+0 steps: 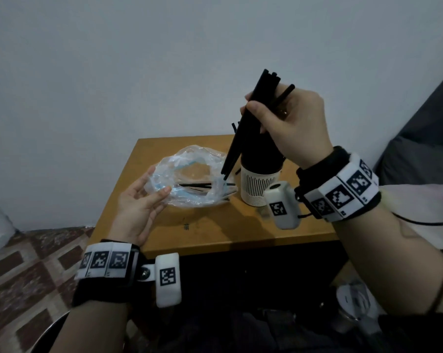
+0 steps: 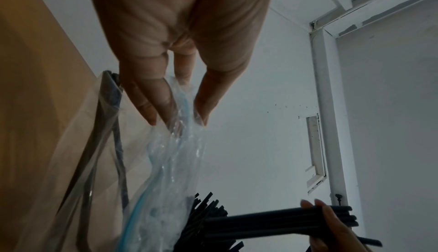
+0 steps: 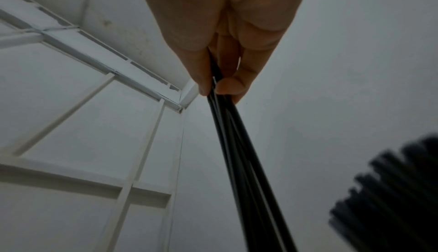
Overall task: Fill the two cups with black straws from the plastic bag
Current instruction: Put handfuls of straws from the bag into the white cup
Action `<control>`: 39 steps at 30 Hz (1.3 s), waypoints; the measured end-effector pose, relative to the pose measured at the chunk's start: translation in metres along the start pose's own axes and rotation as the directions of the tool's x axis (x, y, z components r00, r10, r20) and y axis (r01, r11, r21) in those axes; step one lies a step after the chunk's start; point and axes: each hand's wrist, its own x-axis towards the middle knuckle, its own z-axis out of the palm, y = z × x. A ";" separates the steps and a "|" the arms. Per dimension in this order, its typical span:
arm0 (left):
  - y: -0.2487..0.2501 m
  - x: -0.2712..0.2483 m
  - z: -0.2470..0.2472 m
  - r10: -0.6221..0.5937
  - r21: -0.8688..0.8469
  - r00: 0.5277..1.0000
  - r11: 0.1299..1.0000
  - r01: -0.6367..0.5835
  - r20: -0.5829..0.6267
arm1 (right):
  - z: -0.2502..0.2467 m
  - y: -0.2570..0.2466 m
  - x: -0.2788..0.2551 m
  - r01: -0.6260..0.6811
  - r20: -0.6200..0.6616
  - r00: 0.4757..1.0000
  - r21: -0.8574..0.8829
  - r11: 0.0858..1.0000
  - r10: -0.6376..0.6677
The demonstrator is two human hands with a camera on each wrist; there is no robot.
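My right hand [image 1: 249,101] grips a bundle of black straws [image 1: 238,138] above the table, tilted, with its lower tips over the edge of the plastic bag [image 1: 190,182]. In the right wrist view thumb and fingers [image 3: 206,87] pinch the straws [image 3: 241,153]. My left hand [image 1: 159,182] pinches the bag's near rim and holds its mouth wide; a few black straws [image 1: 195,186] lie inside. A white ribbed cup [image 1: 258,184] stands right of the bag, packed with black straws [image 2: 206,209]. More straw tips [image 1: 234,126] show behind it; their cup is hidden.
The small wooden table [image 1: 215,233] stands against a pale wall. Patterned floor [image 1: 37,263] lies to its left and a dark grey cushion [image 1: 419,149] to its right. A black cable [image 1: 419,221] runs off at the right.
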 end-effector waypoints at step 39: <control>0.004 0.000 0.001 0.016 0.039 1.000 0.999 -0.016 0.010 | 0.001 0.085 0.012 0.195 0.425 0.896 -0.633 0.749 0.126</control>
